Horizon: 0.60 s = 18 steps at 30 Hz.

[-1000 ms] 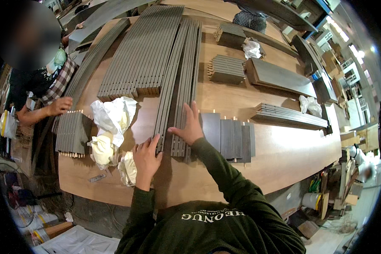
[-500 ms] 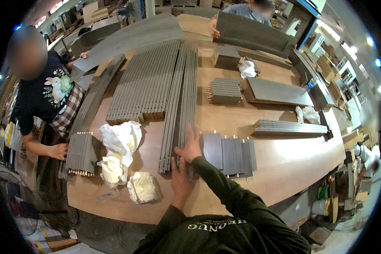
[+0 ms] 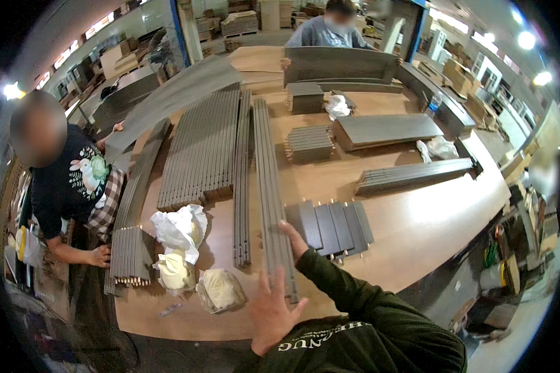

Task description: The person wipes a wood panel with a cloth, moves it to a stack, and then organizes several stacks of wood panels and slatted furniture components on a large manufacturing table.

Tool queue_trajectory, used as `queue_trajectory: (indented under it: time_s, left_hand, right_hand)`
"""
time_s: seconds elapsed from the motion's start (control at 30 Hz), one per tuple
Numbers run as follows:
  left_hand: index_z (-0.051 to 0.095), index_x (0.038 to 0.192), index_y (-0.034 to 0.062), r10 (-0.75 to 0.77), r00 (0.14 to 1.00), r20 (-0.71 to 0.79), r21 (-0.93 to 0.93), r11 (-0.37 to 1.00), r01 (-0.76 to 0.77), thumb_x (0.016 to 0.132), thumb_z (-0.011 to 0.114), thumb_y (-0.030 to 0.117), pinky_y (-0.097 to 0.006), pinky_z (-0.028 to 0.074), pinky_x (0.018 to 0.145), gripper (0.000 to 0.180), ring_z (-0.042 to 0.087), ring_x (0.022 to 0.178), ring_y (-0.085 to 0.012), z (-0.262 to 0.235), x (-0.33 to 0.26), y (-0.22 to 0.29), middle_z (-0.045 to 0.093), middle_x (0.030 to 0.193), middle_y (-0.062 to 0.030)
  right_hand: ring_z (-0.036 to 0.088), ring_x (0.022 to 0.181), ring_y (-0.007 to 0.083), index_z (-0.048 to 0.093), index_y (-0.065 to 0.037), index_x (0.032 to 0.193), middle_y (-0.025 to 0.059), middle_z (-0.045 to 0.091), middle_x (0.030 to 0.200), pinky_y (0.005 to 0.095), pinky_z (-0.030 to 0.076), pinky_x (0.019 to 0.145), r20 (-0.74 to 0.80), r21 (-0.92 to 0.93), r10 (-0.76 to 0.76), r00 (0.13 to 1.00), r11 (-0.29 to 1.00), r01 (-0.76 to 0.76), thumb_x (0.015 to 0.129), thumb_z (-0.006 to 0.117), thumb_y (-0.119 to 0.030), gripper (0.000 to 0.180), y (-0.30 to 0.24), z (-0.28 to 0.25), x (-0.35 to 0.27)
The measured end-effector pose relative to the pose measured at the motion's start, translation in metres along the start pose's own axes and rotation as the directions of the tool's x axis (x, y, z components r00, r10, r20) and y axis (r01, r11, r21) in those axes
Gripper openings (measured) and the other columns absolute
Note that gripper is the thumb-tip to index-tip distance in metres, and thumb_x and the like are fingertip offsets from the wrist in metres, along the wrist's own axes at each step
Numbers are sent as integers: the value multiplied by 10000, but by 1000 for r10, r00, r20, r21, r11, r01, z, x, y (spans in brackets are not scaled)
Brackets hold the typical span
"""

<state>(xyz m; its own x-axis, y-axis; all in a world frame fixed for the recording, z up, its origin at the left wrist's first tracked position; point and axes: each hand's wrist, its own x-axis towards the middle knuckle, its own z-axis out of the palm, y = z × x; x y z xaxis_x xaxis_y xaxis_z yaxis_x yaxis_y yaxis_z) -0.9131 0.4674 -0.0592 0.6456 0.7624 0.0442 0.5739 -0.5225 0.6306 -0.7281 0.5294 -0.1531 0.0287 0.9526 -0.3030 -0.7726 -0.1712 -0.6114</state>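
Note:
A bundle of long grey strips [image 3: 269, 186] lies lengthwise in front of me on the brown tabletop. My left hand [image 3: 274, 314] is over its near end, fingers spread and slightly blurred. Against the bundle's right side is my right hand [image 3: 294, 239], one digit stretched along the edge and the other fingers mostly hidden. A gap separates this bundle from a narrow stack of long strips [image 3: 241, 186] to its left. Close to my right forearm, several short dark grey boards [image 3: 330, 227] with light dowels at their ends lie side by side.
A co-worker at left has a hand on a dowelled stack [image 3: 132, 252]; another stands behind a wide upright panel [image 3: 339, 65]. Crumpled white wrapping [image 3: 179, 230] and a cream bundle [image 3: 219, 290] lie at near left. Further right are a short stack [image 3: 309, 142] and a flat board [image 3: 386, 130].
The strip bundle has shifted right and toward me, widening the gap beside the left stack. My left hand has drawn back to its near end. The whole view has shifted too.

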Motion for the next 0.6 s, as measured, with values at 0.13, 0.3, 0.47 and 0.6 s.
queue_trajectory:
  time_s: [0.13, 0.3, 0.47, 0.6]
  left_hand:
    - [198, 1453, 59, 43, 982, 186, -686, 721, 98, 762, 623, 633, -476, 429, 937, 994, 458, 1227, -345, -12, 17, -5, 410, 1366, -218]
    - [226, 1445, 49, -22, 927, 375, -912, -188, 364, 859, 447, 661, -465, 362, 1015, 876, 499, 1152, -352, 100, 150, -32, 475, 1291, -215]
    - [380, 1368, 44, 310, 919, 243, -582, -712, 394, 857, 493, 622, -472, 365, 1016, 781, 506, 1147, -342, 177, 215, 22, 517, 1264, -187]
    - [525, 1247, 74, 332, 932, 143, -507, -785, 357, 844, 559, 571, -449, 495, 894, 640, 581, 1071, -293, 225, 194, 45, 566, 1232, -130]
  right_hand:
    - [602, 1032, 303, 415, -26, 1339, 181, 546, 1249, 425, 488, 897, -56, -34, 78, 995, 996, -80, 802, 598, -523, 755, -31, -28, -49]
    - [608, 1009, 322, 382, -33, 1364, 230, 527, 1246, 445, 519, 861, -39, -86, 262, 964, 961, -264, 810, 578, -501, 751, -94, -52, -169]
    - [621, 993, 282, 378, -35, 1361, 210, 540, 1231, 375, 492, 925, -96, 0, 371, 924, 928, -372, 858, 531, -517, 713, -102, -50, -293]
    - [558, 1100, 300, 313, -43, 1398, 234, 483, 1289, 404, 450, 971, -280, -233, 286, 916, 906, -354, 834, 561, -564, 807, -103, -71, -355]
